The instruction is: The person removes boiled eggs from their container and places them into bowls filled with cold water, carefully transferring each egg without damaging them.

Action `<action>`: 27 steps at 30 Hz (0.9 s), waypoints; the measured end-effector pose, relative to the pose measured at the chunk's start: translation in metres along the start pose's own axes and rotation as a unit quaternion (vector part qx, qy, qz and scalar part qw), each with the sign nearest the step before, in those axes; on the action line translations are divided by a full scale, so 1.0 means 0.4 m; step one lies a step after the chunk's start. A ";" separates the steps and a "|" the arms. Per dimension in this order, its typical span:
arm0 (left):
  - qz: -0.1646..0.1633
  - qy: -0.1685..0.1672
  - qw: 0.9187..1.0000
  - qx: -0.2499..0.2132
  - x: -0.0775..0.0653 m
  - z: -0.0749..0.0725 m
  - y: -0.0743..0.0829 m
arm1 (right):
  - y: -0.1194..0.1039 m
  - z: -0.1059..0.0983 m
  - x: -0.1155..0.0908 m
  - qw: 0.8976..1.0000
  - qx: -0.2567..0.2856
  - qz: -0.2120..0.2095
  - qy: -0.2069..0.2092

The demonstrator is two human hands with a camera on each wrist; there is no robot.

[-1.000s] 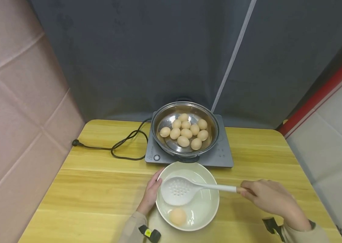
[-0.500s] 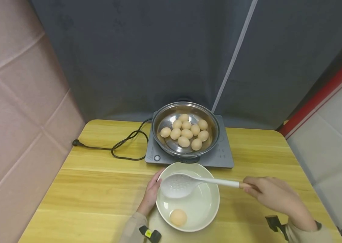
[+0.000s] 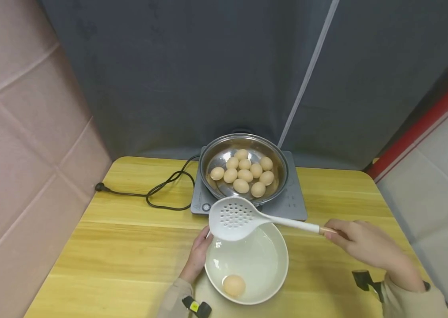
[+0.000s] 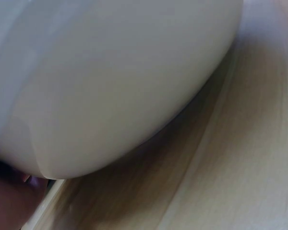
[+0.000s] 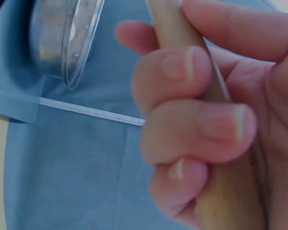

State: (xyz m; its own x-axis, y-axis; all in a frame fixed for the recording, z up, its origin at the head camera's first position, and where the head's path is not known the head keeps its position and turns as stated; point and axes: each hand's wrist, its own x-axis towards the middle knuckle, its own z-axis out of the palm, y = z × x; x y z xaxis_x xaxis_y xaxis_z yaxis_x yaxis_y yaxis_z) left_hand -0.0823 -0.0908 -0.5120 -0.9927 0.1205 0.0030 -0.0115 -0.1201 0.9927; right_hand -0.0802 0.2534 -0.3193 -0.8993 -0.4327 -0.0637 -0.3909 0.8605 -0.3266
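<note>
My left hand [image 3: 197,254] pinches the bowl [image 3: 261,271] at its left side, thumb at the rim; my right hand [image 3: 361,240], off to the bowl's right, curls its fingers round the wooden handle [image 5: 230,196] of the spoon [image 3: 252,219]. The spoon's head is bare and hangs over the bowl's far rim. One egg [image 3: 233,286] lies inside the bowl, towards me; the other eggs [image 3: 245,175] lie in the pan [image 3: 280,174] just beyond the bowl. I take this as a moment between scoops; which way the eggs go, I cannot tell. The next move, I judge, calls for a steady bowl and a level spoon.

Under the pan, beyond the bowl, is a cooker [image 3: 297,198], its cord [image 3: 126,193] trailing left. The surface [image 3: 128,247] around the bowl is wood-grained. Beyond the bowl stands a dark backdrop [image 3: 188,79]; a pinkish wall [image 3: 21,154] is well left of it.
</note>
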 end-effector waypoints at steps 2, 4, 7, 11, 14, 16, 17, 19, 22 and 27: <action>-0.001 -0.006 1.000 -0.009 -0.001 -0.001 0.000 | 0.001 -0.009 0.010 1.000 0.000 -0.002 0.012; 0.006 -0.013 1.000 -0.014 -0.001 -0.001 0.000 | 0.002 -0.014 0.022 1.000 -0.002 -0.001 0.030; 0.010 -0.017 0.999 -0.035 0.000 0.001 0.000 | 0.002 -0.017 0.045 0.998 -0.010 0.006 0.056; 0.005 -0.016 0.998 -0.052 0.000 0.004 -0.002 | 0.002 -0.008 0.078 0.995 -0.038 0.033 0.089; 0.005 -0.016 0.999 -0.051 0.000 0.003 -0.002 | 0.004 0.009 0.103 0.990 -0.067 0.056 0.110; 0.005 -0.016 0.999 -0.051 -0.001 0.003 -0.001 | 0.010 0.024 0.119 0.986 -0.085 0.061 0.128; 0.004 -0.015 0.999 -0.049 0.000 0.002 -0.001 | 0.014 0.032 0.127 0.985 -0.090 0.064 0.134; 0.004 -0.015 0.999 -0.046 -0.001 0.002 -0.001 | 0.022 0.047 0.140 0.982 -0.095 0.068 0.148; 0.002 -0.016 0.999 -0.041 -0.001 0.001 0.000 | 0.033 0.066 0.154 0.979 -0.090 0.076 0.166; 0.005 -0.018 0.999 -0.042 -0.002 0.000 0.000 | 0.044 0.085 0.166 0.974 -0.086 0.079 0.193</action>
State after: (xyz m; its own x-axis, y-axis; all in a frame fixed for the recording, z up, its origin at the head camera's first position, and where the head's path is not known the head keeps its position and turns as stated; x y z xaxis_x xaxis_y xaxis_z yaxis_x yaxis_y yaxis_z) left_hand -0.0815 -0.0909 -0.5121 -0.9878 0.1548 0.0185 -0.0136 -0.2037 0.9789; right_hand -0.1403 0.2307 -0.3613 -0.9444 -0.1866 0.2706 -0.2390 0.9550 -0.1756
